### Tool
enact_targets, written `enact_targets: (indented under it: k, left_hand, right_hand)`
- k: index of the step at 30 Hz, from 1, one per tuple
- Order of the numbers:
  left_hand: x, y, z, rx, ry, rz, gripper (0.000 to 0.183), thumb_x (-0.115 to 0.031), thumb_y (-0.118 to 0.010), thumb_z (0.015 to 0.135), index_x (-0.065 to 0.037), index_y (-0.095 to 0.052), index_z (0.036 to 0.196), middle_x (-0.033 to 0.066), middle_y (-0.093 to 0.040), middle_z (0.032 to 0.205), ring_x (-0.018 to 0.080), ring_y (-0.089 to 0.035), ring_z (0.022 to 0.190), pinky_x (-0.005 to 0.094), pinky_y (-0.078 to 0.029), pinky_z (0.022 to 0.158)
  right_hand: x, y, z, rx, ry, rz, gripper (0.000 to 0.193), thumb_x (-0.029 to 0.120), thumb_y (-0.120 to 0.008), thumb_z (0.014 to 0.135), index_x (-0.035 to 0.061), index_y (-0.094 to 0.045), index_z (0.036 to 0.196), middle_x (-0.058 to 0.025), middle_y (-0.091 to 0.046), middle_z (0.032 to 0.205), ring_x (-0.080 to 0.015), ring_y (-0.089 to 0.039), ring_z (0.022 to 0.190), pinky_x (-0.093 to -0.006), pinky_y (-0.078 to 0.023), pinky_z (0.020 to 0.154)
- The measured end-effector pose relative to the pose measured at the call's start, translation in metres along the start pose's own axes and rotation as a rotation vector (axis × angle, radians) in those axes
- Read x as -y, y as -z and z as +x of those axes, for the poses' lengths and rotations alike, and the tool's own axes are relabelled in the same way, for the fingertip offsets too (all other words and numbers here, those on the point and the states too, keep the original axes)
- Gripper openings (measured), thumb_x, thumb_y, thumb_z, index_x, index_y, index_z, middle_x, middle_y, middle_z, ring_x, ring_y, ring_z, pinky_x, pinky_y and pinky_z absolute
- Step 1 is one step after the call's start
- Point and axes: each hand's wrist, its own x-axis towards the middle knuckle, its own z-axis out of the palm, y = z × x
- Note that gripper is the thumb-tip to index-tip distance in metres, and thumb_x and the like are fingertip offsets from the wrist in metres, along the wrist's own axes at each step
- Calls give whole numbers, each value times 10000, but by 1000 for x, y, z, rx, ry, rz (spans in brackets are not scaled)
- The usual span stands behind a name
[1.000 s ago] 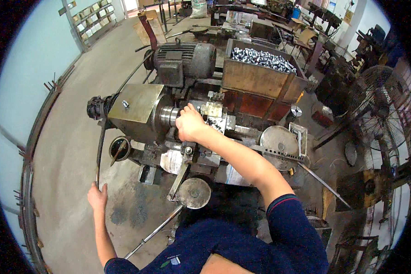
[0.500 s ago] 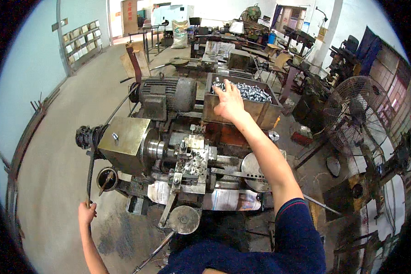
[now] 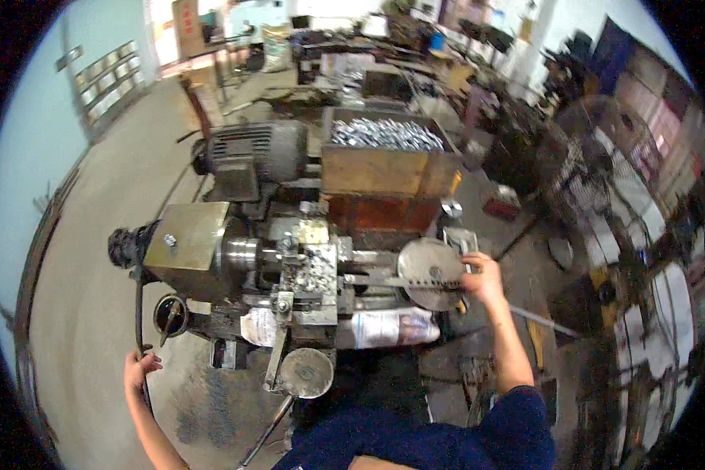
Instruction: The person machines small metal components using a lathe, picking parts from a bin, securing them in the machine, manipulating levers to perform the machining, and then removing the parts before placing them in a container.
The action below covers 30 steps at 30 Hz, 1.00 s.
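At the lower left, my left hand (image 3: 141,368) is closed loosely around a long black lever (image 3: 139,313) beside the lathe's headstock. My right hand (image 3: 482,278) is at the right rim of a round metal disc (image 3: 424,258), close to the end of a perforated flat bar (image 3: 403,281). Its fingers are bent and apart, slightly blurred, and no part shows between them. A small metal piece (image 3: 170,240) lies on the brassy headstock cover (image 3: 194,227). Metal chips cover the tool slide (image 3: 315,270) between my hands.
Behind the lathe are a box (image 3: 384,168) heaped with small shiny metal parts and a ribbed motor (image 3: 262,153). A pot with a brush (image 3: 171,316) sits at the left. A large caged fan (image 3: 599,157) stands on the right. A lower round plate (image 3: 307,373) juts toward me.
My right hand has moved from above the parts box down and toward me, to the disc's rim. My left hand stays at the lever. The whole view has shifted.
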Motion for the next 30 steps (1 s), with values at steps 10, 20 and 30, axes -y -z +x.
enact_targets:
  k: [10,20,30]
  left_hand:
    - [-35,-60,-53,-226,166,118,513,-333,-402,915,42,-406,1266,270,-499,1151,351,-546,985,452,-427,884]
    - [-8,-71,12,-273,251,108,520,-335,-457,888,25,-410,1261,210,-502,1043,305,-532,904,421,-433,829]
    - [6,-42,24,-315,276,67,533,-337,-512,862,8,-413,1256,150,-506,934,259,-517,823,390,-439,775]
  right_hand:
    - [-133,78,-253,-149,-775,-99,324,173,-575,614,21,-662,887,-171,-645,863,-267,-619,813,-313,-475,724]
    - [-203,21,-409,466,-746,-607,191,214,-502,677,82,-637,645,-95,-649,784,-277,-603,774,-350,-491,708]
    - [-233,2,-395,716,-782,-427,287,233,-463,695,35,-667,732,-170,-641,812,-273,-599,867,-344,-482,752]
